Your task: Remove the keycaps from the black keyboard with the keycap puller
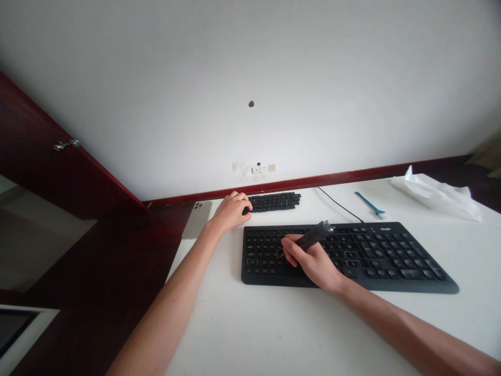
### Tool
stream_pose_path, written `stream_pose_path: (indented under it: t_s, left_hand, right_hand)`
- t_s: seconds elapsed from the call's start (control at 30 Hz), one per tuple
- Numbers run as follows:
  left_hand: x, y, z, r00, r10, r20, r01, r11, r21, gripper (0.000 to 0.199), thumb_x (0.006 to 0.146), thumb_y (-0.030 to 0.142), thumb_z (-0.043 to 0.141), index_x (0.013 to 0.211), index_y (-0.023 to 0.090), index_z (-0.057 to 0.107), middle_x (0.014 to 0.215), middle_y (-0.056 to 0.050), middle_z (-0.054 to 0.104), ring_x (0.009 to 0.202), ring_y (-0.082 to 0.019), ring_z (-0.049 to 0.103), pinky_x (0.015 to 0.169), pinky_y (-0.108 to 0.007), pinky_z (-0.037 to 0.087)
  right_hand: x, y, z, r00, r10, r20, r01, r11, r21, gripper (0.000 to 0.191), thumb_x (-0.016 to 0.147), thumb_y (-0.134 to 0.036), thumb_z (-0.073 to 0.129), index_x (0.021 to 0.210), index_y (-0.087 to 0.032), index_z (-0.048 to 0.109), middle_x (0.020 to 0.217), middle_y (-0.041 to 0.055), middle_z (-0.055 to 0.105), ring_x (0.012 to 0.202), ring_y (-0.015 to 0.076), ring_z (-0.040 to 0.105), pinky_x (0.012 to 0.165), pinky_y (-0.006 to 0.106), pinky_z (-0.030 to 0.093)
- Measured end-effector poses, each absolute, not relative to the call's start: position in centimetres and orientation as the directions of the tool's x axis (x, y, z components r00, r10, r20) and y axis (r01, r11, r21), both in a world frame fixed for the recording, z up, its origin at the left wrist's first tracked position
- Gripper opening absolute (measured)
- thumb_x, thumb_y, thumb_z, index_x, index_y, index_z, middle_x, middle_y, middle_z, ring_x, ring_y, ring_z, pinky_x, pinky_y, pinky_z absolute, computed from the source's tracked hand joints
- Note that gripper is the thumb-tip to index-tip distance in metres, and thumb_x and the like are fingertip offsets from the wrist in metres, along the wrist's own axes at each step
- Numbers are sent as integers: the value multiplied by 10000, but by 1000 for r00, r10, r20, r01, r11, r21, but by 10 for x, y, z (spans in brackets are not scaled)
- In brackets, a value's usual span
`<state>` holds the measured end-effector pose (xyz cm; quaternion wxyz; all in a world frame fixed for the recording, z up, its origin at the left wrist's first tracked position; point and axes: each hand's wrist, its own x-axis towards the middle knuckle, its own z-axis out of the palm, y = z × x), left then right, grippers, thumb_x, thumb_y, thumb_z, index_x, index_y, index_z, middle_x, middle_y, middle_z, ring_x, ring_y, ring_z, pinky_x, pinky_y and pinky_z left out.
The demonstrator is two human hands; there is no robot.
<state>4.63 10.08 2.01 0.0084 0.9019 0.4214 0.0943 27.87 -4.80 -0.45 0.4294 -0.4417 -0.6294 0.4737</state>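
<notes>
A black keyboard (407, 286) lies on the white table, its left part showing bare key positions where caps are off. My right hand (313, 261) is closed around a dark keycap puller (313, 235), tilted over the keyboard's left half. The puller's metal prongs point up and away, and a thin wire loop shows below the fingers. Behind the keyboard, loose black keycaps (276, 201) lie in close rows. My left hand (233, 210) is at the left end of these rows, its fingers pinched on a black keycap (246, 211), which they partly hide.
A phone (197, 220) lies at the table's left edge, beside my left hand. Behind the keyboard runs its black cable (340, 202), with a blue brush (370, 203) to the right of it. A crumpled white plastic bag (436, 196) rests at the back right.
</notes>
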Motion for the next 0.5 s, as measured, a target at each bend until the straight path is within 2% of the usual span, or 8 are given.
stream_pose_path:
  t_s: [0.5]
  left_hand:
    - [48,102,17,618,759,204,754,-646,120,205,914,182,600,969,234,791,1081,-45,742,1094,-269,600,1016,-424,485]
  right_hand:
    - [278,-47,-7,-235,963,131,140,167,-976,509,1048,-466,451,603,-219,458,594,-3,479,595,153,444,609,319,360]
